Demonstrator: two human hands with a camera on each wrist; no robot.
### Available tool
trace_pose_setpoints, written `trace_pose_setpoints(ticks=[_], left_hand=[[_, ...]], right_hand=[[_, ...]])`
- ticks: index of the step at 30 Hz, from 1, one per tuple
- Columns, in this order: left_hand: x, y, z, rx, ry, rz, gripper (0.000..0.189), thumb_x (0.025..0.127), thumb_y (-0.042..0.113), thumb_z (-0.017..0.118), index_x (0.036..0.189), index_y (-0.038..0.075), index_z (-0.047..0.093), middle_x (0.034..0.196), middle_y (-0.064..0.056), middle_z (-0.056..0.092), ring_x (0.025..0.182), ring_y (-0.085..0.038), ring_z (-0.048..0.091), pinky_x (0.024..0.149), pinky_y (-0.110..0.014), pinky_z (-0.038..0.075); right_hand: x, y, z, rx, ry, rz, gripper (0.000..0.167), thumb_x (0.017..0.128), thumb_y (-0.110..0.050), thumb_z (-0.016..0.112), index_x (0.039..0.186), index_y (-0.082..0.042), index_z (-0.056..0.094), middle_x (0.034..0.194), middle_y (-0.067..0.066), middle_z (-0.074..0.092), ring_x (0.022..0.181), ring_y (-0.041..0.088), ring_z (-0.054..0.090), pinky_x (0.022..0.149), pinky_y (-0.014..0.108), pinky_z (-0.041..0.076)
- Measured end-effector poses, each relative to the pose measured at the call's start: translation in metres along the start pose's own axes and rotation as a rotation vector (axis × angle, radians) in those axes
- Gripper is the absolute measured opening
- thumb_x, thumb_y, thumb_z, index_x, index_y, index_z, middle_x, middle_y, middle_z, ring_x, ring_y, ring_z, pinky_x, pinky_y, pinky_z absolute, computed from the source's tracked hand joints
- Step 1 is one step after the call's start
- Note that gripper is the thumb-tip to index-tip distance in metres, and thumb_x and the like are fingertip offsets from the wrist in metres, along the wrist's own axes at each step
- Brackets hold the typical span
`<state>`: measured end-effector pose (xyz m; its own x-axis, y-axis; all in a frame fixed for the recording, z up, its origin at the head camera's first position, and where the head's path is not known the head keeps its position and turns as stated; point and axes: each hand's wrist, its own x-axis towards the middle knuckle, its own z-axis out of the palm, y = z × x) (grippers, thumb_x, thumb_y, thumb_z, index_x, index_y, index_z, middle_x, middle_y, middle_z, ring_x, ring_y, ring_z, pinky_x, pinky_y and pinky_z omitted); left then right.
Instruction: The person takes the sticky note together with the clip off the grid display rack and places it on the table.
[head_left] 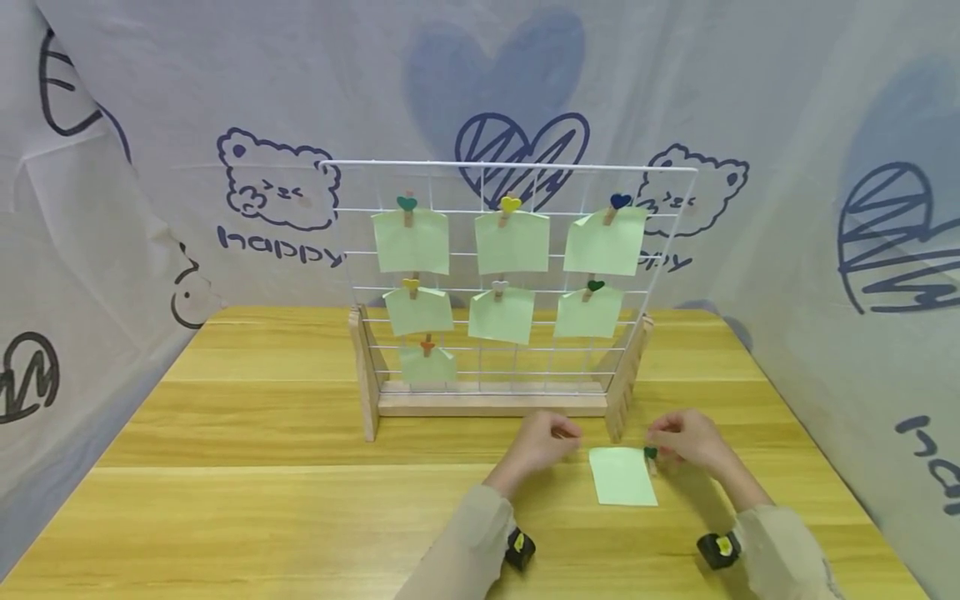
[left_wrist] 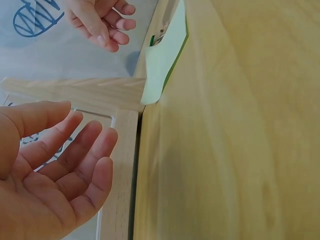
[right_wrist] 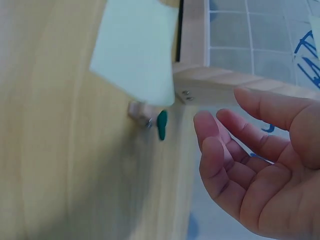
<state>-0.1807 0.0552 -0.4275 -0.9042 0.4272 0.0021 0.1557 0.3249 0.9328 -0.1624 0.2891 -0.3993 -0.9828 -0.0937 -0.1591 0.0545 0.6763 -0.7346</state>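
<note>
A pale green sticky note (head_left: 622, 477) lies on the table in front of the grid rack's right foot. Beside its right edge is a small wooden clothespin with a dark green heart (head_left: 650, 453), also visible in the right wrist view as a green-topped clothespin (right_wrist: 161, 125). My right hand (head_left: 688, 437) hovers just above and right of the clothespin, its fingers loosely bent with nothing between them. To the left of the note, my left hand (head_left: 546, 440) is held over the table, palm inward; the left wrist view shows its relaxed fingers (left_wrist: 95, 145) holding nothing.
Behind the hands stands a white wire grid (head_left: 480, 164) in a wooden base (head_left: 491, 406). Several green notes hang on it from heart-topped clothespins, two full rows and one note (head_left: 429, 367) lower left. A printed curtain (head_left: 180, 100) surrounds the wooden table (head_left: 247, 500).
</note>
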Motion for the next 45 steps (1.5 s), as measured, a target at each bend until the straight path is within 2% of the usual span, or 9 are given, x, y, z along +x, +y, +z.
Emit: trace_pose_setpoints(ticks=[8, 15, 21, 32, 40, 45], left_hand=[[-0.002, -0.002, -0.012, 0.007, 0.028, -0.011, 0.010, 0.082, 0.006, 0.062, 0.088, -0.001, 0.066, 0.079, -0.001, 0.060, 0.066, -0.010, 0.052, 0.057, -0.021, 0.045], [-0.006, 0.002, -0.023, 0.035, 0.057, -0.001, 0.012, 0.084, 0.009, 0.062, 0.091, 0.000, 0.066, 0.082, 0.000, 0.060, 0.073, -0.013, 0.052, 0.062, -0.024, 0.044], [-0.009, 0.001, -0.033, 0.041, 0.082, 0.017, 0.011, 0.084, 0.009, 0.060, 0.091, 0.001, 0.066, 0.082, 0.000, 0.060, 0.074, -0.013, 0.053, 0.064, -0.024, 0.045], [-0.013, -0.006, -0.049, 0.026, 0.106, 0.033, 0.014, 0.085, 0.009, 0.060, 0.093, 0.000, 0.066, 0.085, -0.004, 0.064, 0.076, -0.015, 0.056, 0.065, -0.025, 0.046], [-0.017, -0.010, -0.063, 0.010, 0.143, 0.028, 0.015, 0.085, 0.008, 0.059, 0.094, -0.003, 0.065, 0.085, -0.006, 0.064, 0.074, -0.014, 0.056, 0.063, -0.025, 0.046], [-0.021, -0.011, -0.071, 0.002, 0.165, 0.029, 0.016, 0.085, 0.008, 0.059, 0.093, -0.004, 0.065, 0.085, -0.007, 0.063, 0.073, -0.016, 0.057, 0.061, -0.025, 0.046]], right_hand=[[-0.001, -0.014, 0.006, 0.033, -0.005, -0.039, 0.025, 0.087, -0.010, 0.057, 0.098, 0.012, 0.057, 0.079, 0.014, 0.062, 0.066, 0.023, 0.060, 0.058, 0.037, 0.051], [0.004, -0.023, 0.011, 0.073, -0.012, -0.080, 0.026, 0.087, -0.014, 0.058, 0.098, 0.009, 0.059, 0.077, 0.014, 0.061, 0.067, 0.027, 0.060, 0.057, 0.037, 0.051], [0.008, -0.034, 0.014, 0.107, -0.011, -0.120, 0.027, 0.087, -0.013, 0.057, 0.099, 0.010, 0.058, 0.078, 0.014, 0.060, 0.067, 0.025, 0.059, 0.059, 0.037, 0.052], [0.014, -0.056, 0.024, 0.087, 0.006, -0.162, 0.026, 0.086, -0.015, 0.060, 0.096, 0.009, 0.060, 0.076, 0.011, 0.059, 0.067, 0.029, 0.059, 0.055, 0.030, 0.049], [0.024, -0.064, 0.035, 0.132, -0.009, -0.191, 0.022, 0.086, -0.011, 0.059, 0.095, 0.009, 0.060, 0.073, 0.005, 0.060, 0.069, 0.034, 0.060, 0.057, 0.040, 0.051], [0.027, -0.075, 0.043, 0.150, -0.013, -0.210, 0.022, 0.087, -0.012, 0.058, 0.096, 0.008, 0.061, 0.075, 0.010, 0.062, 0.067, 0.028, 0.061, 0.057, 0.040, 0.050]])
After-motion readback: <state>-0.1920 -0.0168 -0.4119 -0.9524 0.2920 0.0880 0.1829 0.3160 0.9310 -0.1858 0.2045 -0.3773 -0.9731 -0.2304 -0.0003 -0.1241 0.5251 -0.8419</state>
